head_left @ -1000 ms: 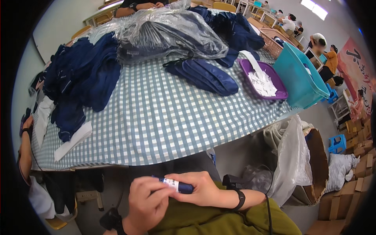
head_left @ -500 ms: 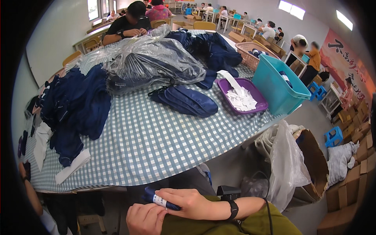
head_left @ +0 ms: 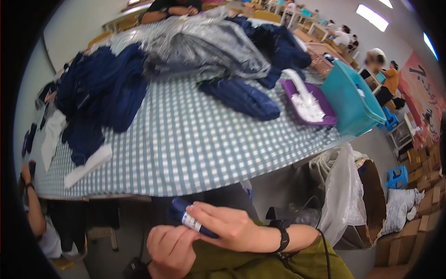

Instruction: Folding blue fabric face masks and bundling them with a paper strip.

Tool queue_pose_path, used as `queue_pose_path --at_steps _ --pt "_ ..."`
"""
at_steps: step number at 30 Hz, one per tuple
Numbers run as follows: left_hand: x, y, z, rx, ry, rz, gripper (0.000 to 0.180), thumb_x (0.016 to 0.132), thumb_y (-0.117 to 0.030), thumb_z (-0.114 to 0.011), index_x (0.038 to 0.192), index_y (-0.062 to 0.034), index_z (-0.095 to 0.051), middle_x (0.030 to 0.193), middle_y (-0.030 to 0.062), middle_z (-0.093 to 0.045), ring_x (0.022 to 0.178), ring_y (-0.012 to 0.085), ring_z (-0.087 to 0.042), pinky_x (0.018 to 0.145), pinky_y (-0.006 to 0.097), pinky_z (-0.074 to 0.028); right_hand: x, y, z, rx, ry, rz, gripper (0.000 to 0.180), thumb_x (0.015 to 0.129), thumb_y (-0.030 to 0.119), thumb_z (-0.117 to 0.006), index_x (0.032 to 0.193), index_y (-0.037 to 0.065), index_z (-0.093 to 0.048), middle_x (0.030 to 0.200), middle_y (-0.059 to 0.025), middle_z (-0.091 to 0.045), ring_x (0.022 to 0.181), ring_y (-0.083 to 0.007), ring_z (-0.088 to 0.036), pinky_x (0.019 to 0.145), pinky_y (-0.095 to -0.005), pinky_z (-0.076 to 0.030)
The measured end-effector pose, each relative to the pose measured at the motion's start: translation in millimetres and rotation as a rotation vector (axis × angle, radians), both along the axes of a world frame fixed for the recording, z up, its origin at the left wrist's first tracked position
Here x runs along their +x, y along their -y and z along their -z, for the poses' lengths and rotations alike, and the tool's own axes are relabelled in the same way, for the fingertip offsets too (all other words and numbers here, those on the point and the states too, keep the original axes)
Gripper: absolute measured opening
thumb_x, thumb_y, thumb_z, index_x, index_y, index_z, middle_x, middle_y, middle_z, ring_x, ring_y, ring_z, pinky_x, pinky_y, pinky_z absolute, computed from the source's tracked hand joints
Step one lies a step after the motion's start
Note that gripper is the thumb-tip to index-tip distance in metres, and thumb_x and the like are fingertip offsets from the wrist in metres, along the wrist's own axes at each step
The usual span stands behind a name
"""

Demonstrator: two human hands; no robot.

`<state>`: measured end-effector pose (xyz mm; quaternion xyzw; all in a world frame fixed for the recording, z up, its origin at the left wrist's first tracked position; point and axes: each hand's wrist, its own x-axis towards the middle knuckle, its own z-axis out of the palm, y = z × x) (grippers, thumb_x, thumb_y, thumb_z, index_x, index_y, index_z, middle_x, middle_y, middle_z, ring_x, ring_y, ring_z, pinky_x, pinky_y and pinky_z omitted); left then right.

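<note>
Low in the view, below the table edge, my right hand (head_left: 232, 228) grips a small dark blue cylinder with a white label (head_left: 188, 218). A black band circles that wrist. My left hand (head_left: 169, 249) sits just under it, fingers curled, touching the cylinder's lower end. Both hands are in front of my olive-green top. The far tip of the cylinder is partly hidden by my fingers.
A table with a blue-and-white checked cloth (head_left: 195, 144) carries dark blue garments (head_left: 102, 88), a folded navy piece (head_left: 241, 97), clear plastic bags (head_left: 204, 46), a purple tray (head_left: 309, 100) and a teal bin (head_left: 353, 100). A plastic-lined cardboard box (head_left: 357, 195) stands at right. Another person's arm (head_left: 32, 209) shows at left.
The view has tilted and drawn nearer to the table. My hands stay together on the cylinder, now a little more to the right in the picture.
</note>
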<state>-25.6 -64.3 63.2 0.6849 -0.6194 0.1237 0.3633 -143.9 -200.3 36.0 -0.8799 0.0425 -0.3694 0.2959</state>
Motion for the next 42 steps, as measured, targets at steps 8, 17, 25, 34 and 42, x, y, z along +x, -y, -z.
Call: queue_pose_path --at_steps 8,17,25,34,42 --pt "6.4 8.7 19.3 -0.054 0.005 0.023 0.023 0.069 -0.002 -0.072 0.092 -0.0042 -0.068 0.09 0.0054 -0.061 0.072 0.0224 -0.058 0.062 0.032 -0.05 6.1 8.5 -6.0 -0.047 -0.023 0.032 0.057 0.069 0.013 -0.085 0.12 -0.001 -0.065 0.112 -0.0189 -0.07 0.077 -0.0249 -0.07 0.067 -0.0304 -0.058" --pt "12.3 -8.9 22.6 -0.096 0.051 0.047 0.026 0.065 -0.004 -0.075 0.091 -0.0044 -0.075 0.091 0.001 -0.067 0.07 0.0164 -0.054 0.058 0.029 -0.042 8.1 -1.0 5.2 0.046 -0.018 0.023 0.056 0.069 0.013 -0.086 0.12 0.001 -0.066 0.112 -0.0169 -0.071 0.078 -0.0225 -0.071 0.067 -0.0296 -0.059" --pt "9.8 -7.9 27.8 -0.023 0.025 -0.04 0.018 0.069 -0.009 -0.076 0.086 -0.0077 -0.069 0.085 0.0009 -0.058 0.071 0.0189 -0.055 0.059 0.031 -0.044 10.7 -2.7 12.8 -0.031 -0.041 0.005 0.053 0.072 0.016 -0.085 0.121 0.002 -0.067 0.111 -0.0172 -0.071 0.074 -0.0184 -0.069 0.063 -0.027 -0.057" --pt "7.3 -8.3 40.1 -0.101 -0.064 -0.045 0.02 0.065 0.002 -0.075 0.079 -0.0085 -0.066 0.083 0.004 -0.058 0.07 0.0239 -0.054 0.058 0.033 -0.043 11.9 0.9 19.7 0.21 -0.06 -0.095 0.058 0.068 0.009 -0.085 0.122 0.0 -0.065 0.115 -0.0156 -0.07 0.083 -0.0236 -0.071 0.069 -0.0308 -0.059" --pt "0.2 -17.1 41.4 -0.01 -0.035 -0.123 0.019 0.065 -0.002 -0.077 0.079 -0.0103 -0.068 0.085 0.0023 -0.06 0.071 0.0235 -0.053 0.059 0.031 -0.043 8.6 -6.7 30.8 0.058 -0.092 -0.072 0.058 0.069 0.009 -0.084 0.122 -0.001 -0.064 0.115 -0.0196 -0.068 0.078 -0.0239 -0.07 0.065 -0.0295 -0.058"
